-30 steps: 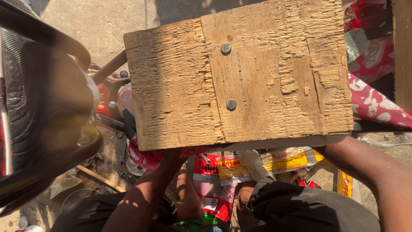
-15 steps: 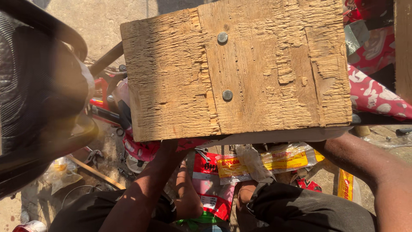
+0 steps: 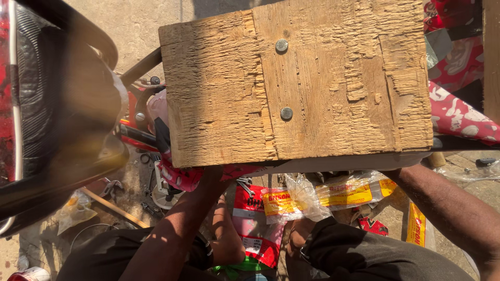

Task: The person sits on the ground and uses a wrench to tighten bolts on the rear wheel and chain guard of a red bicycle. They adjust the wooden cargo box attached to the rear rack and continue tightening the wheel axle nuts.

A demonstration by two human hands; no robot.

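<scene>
shifted a little rightward since before, the worn wooden board [image 3: 297, 83] sits above both forearms; each arm reaches under its near edge, so fingers and their grip can't be made out.

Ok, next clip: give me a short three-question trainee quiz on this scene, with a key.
1. True or false: both hands are in plain view on top of the board.
2. How many round metal bolt heads show on the board's top face?
3. What lies on the ground below the board's near edge? A) clear packets with red and yellow labels B) a stack of bricks C) a coil of rope

Key
1. False: both forearms run under the near edge and the hands are hidden; the left arm goes under near the left corner, the right arm near the right.
2. Two.
3. A.
</scene>
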